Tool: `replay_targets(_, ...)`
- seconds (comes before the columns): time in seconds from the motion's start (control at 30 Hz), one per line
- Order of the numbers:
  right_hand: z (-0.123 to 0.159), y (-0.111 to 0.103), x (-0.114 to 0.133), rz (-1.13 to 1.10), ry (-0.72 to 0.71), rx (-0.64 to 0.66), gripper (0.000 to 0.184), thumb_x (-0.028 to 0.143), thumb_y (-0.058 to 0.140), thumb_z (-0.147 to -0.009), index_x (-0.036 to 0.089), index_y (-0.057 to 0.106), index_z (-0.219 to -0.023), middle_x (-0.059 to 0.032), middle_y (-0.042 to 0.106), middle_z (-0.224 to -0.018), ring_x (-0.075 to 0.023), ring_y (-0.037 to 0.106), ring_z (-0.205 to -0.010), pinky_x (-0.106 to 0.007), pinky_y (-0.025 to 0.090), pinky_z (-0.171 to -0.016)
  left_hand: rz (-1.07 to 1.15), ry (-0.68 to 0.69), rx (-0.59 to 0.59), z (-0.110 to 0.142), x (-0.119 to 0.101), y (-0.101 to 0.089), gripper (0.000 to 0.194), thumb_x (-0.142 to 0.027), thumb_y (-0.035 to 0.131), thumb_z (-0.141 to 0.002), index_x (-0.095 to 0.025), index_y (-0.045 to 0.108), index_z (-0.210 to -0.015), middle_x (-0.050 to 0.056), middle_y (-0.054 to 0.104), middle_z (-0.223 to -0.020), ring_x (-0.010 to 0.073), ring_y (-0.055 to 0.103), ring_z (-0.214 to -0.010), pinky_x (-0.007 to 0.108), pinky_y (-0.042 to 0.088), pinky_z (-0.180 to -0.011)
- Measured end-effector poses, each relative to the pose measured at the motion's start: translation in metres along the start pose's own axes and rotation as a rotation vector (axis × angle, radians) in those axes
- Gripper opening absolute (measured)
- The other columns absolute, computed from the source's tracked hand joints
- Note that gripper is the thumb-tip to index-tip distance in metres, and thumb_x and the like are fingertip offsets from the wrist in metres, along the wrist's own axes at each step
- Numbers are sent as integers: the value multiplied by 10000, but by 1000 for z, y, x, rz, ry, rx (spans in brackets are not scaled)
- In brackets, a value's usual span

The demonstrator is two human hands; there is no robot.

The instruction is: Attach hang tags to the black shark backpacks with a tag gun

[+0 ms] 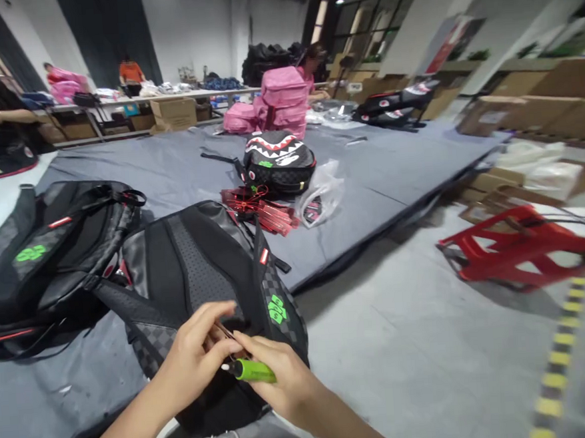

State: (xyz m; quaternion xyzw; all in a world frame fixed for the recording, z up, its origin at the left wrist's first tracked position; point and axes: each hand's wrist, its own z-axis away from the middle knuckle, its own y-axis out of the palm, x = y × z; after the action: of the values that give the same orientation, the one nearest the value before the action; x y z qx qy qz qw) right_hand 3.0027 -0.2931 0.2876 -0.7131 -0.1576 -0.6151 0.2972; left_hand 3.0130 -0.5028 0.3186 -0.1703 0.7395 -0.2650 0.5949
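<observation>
A black backpack (195,252) with checkered panels and green print on its strap lies in front of me, back panel up. Over its lower part, my left hand (195,359) is closed in a pinch on a thin dark piece too small to name. Close against it, my right hand (283,370) also has its fingertips at that piece. A green marker (254,370) with a black neck and white tip is tucked in my right hand, tip pointing left. A second black backpack (68,241) lies to the left.
On the grey-covered table (352,215) are red tags (272,214), a clear plastic bag (323,193), a shark-mouth backpack (278,160) and pink backpacks (284,99). A red folding frame (515,247) and cardboard boxes (530,112) stand right. Other people work farther off.
</observation>
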Motion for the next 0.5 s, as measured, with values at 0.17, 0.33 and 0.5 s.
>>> replay_targets(0.17, 30, -50, -45, -328, 273, -543, 528, 418, 711, -787, 190, 653, -1260, -92, 702, -1030, -186, 643, -770, -324, 533, -716, -330, -187, -804, 46, 53, -45, 867, -479, 693, -828, -305, 235, -1543, 62, 275, -1586, 355, 317, -1438, 500, 331, -1199)
replay_targets(0.33, 48, -47, -132, -739, 461, -910, 611, 509, 856, -588, 204, 684, -1088, -87, 715, -1059, -267, 647, -1076, -342, 544, -805, 148, -637, -595, 73, 107, -29, 1042, -598, 697, -769, -291, 103, -1569, 105, 236, -1617, 389, 288, -1456, 598, 245, -1205)
replay_targets(0.5, 32, 3, -123, -1031, 452, -893, 474, 579, 779, -670, 247, 712, -1001, -39, 737, -1093, -245, 656, -1099, -341, 558, -902, 97, -458, -684, 34, 81, -22, 916, -479, 753, -769, -247, 288, -1523, 117, 403, -1527, 304, 419, -1400, 481, 335, -1195)
